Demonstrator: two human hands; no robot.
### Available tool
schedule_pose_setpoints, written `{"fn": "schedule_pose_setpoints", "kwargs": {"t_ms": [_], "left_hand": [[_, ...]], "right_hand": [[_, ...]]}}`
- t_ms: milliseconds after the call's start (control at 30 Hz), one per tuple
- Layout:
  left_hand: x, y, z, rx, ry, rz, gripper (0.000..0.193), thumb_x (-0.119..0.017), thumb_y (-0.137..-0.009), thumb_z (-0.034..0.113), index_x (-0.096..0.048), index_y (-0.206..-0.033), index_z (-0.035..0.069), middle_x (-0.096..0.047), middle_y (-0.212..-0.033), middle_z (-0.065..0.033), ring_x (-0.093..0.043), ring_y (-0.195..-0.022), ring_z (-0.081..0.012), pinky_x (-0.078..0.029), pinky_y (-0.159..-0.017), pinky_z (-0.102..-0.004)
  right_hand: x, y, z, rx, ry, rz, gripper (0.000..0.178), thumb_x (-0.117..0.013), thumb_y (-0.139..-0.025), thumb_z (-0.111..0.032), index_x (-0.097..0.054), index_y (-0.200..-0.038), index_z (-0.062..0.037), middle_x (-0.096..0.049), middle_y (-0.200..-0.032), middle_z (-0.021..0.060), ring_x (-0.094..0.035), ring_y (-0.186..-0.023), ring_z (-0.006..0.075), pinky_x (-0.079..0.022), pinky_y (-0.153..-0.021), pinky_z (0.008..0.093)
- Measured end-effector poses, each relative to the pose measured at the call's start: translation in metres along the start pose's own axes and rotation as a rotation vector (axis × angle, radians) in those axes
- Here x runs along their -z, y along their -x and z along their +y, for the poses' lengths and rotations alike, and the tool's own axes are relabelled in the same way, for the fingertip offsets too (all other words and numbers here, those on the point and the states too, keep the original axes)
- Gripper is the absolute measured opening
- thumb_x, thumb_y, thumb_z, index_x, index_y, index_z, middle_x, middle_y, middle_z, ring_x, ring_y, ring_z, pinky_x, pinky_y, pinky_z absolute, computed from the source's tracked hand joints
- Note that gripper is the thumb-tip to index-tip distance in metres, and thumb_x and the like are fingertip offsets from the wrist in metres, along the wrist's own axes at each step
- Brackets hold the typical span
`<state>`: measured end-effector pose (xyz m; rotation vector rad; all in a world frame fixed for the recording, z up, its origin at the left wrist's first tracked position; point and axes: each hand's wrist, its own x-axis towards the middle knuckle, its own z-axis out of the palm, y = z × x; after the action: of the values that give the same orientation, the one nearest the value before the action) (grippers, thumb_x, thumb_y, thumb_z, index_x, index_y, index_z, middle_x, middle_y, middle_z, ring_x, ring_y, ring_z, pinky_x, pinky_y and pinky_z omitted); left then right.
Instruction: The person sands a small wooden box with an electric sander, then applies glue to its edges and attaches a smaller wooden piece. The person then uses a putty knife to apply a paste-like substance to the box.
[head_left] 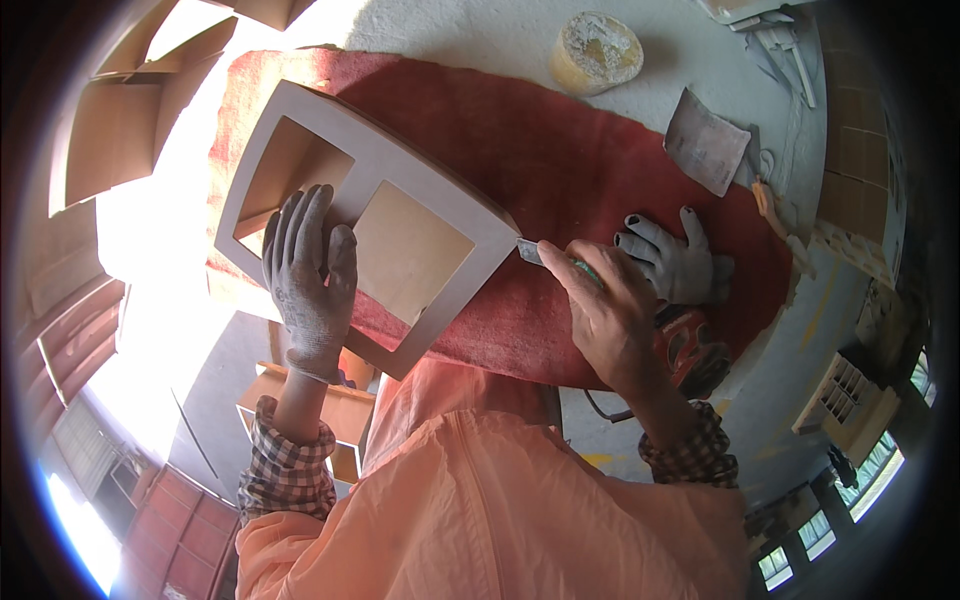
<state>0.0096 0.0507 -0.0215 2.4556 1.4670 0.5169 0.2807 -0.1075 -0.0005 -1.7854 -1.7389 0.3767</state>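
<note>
A box-like cabinet frame [440,220] with a pale grey face and two window-like openings lies tilted on a red cloth [560,160]. My left hand [312,270], in a grey knit glove, rests against its near left part, fingers stretched out over an opening and thumb apart. My bare right hand [615,310] is closed round a putty knife [530,251] with a flat metal blade; a bit of green shows between the fingers. The blade's tip meets the frame's right corner. Most of the knife's handle is hidden in my fingers.
An empty grey glove [682,262] lies right of my right hand, with a red power sander [692,352] below it. Farther off are a sandpaper sheet [707,142], a crusted yellowish tub [597,54] and thin tools [785,55]. Brown panels [118,135] stand at far left.
</note>
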Motion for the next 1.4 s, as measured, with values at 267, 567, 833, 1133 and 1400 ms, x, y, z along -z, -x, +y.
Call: {"fn": "schedule_pose_setpoints", "kwargs": {"t_ms": [267,567,833,1133,1400], "left_hand": [[0.001,-0.001,0.002,-0.002,0.002,-0.003,0.039,-0.066,-0.093,0.009,-0.066,-0.132,0.005,-0.067,-0.131,-0.018,-0.06,-0.128,-0.0379,-0.043,-0.11,-0.0479],[-0.001,0.0,0.0,-0.001,-0.011,0.003,0.038,-0.066,-0.093,0.009,-0.066,-0.131,0.005,-0.068,-0.13,-0.0173,-0.06,-0.128,-0.0377,-0.044,-0.11,-0.0481],[0.0,-0.001,0.002,-0.005,0.01,0.016,0.04,-0.068,-0.088,0.006,-0.067,-0.129,0.005,-0.068,-0.128,-0.0171,-0.061,-0.126,-0.0383,-0.045,-0.109,-0.0483],[-0.001,0.0,0.001,-0.007,-0.003,0.029,0.041,-0.069,-0.087,0.006,-0.067,-0.128,0.005,-0.068,-0.129,-0.016,-0.061,-0.126,-0.0382,-0.044,-0.109,-0.0485],[0.0,0.0,-0.001,-0.024,-0.001,0.022,0.041,-0.069,-0.088,0.008,-0.067,-0.129,0.005,-0.068,-0.13,-0.0158,-0.06,-0.128,-0.0382,-0.044,-0.109,-0.0486]], "right_hand": [[-0.01,0.008,0.014,-0.075,-0.198,0.015,0.043,-0.066,-0.087,0.009,-0.069,-0.127,-0.0064,-0.065,-0.104,0.0115,-0.066,-0.093,0.0297,-0.054,-0.079,0.0421],[-0.018,0.01,0.02,-0.121,-0.324,0.084,0.036,-0.067,-0.089,0.009,-0.07,-0.122,-0.0039,-0.068,-0.102,0.0128,-0.067,-0.091,0.0287,-0.055,-0.078,0.0376],[0.011,-0.01,0.002,0.042,-0.039,-0.052,0.037,-0.07,-0.084,0.009,-0.071,-0.118,-0.0047,-0.067,-0.099,0.0117,-0.067,-0.087,0.0292,-0.055,-0.073,0.0402],[0.008,-0.02,0.011,0.059,-0.002,-0.006,0.033,-0.071,-0.082,0.006,-0.073,-0.113,-0.0052,-0.064,-0.092,0.0079,-0.065,-0.081,0.025,-0.054,-0.067,0.0379],[0.011,-0.02,0.011,0.079,-0.007,-0.062,0.035,-0.072,-0.081,0.005,-0.072,-0.115,-0.005,-0.065,-0.095,0.0086,-0.066,-0.083,0.026,-0.055,-0.069,0.0385]]}}
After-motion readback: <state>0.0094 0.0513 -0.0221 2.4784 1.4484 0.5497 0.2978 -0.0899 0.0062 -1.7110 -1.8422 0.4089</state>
